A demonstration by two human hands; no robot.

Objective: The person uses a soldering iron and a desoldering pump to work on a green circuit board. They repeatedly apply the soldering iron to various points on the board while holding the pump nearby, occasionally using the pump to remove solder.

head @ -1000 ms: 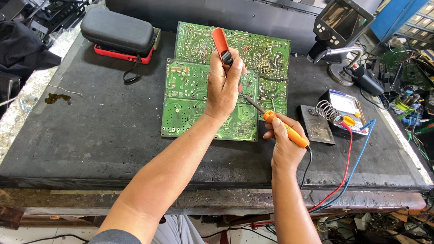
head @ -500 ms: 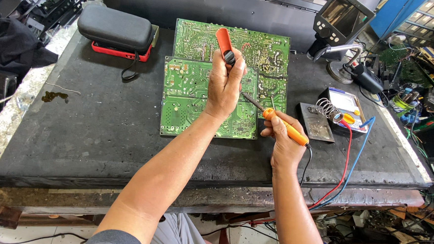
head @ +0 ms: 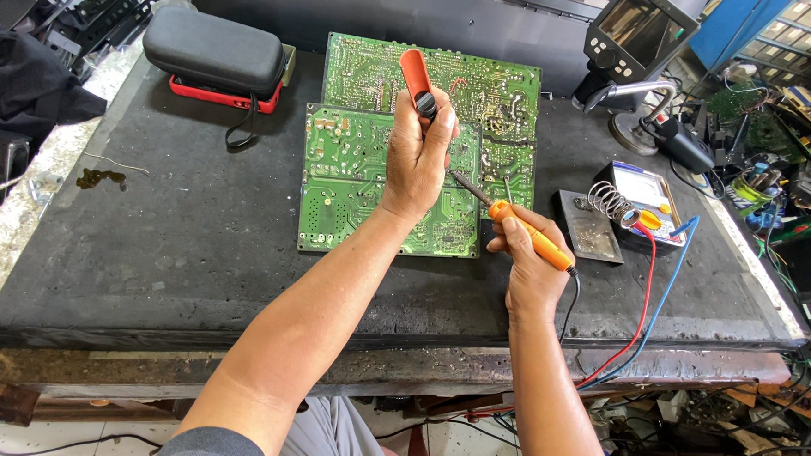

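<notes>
Head view: the left hand (head: 416, 159) is clamped on an orange desoldering pump (head: 419, 79), the right hand (head: 526, 262) on an orange soldering iron (head: 516, 230) — tip on the near green circuit board (head: 352, 184), mid-bench. A slip could scorch neighbouring tracks — the board looks densely populated, flat, unclamped.

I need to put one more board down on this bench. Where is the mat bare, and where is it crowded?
The widest bare patch of black mat lies left of the front circuit board, below the black case, down to the front edge. A smaller strip runs along the front right, crossed by the red and blue leads. The right rear is crowded: solder stand, meter, microscope.
</notes>
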